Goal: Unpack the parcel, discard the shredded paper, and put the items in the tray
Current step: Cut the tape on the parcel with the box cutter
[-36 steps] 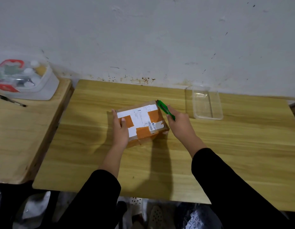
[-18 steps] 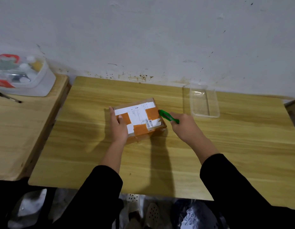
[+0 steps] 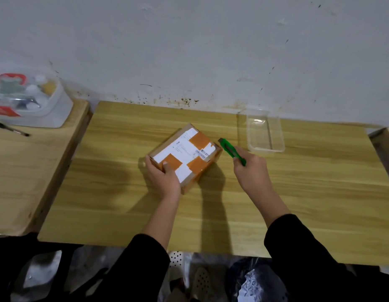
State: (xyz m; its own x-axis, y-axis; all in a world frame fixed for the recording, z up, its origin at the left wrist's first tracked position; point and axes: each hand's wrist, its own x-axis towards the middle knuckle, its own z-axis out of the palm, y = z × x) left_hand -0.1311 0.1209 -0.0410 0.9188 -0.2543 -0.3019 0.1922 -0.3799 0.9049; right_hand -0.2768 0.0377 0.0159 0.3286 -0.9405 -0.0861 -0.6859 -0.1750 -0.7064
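The taped cardboard parcel (image 3: 184, 154) sits turned at an angle near the middle of the desk (image 3: 298, 192). The left hand (image 3: 164, 177) grips its near corner. The right hand (image 3: 251, 172) holds a green box cutter (image 3: 231, 151) just beside the parcel's right edge. A clear tray (image 3: 265, 132) lies near the wall.

Black long sleeves (image 3: 302, 253) pushed up forearms; wrists, hands bare; no rings.

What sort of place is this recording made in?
Probably a makeshift work corner in a plain room, not a proper packing station: a bare wooden table pushed against a stained, scuffed white wall, and a clear plastic box of odds and ends on a second table beside it.
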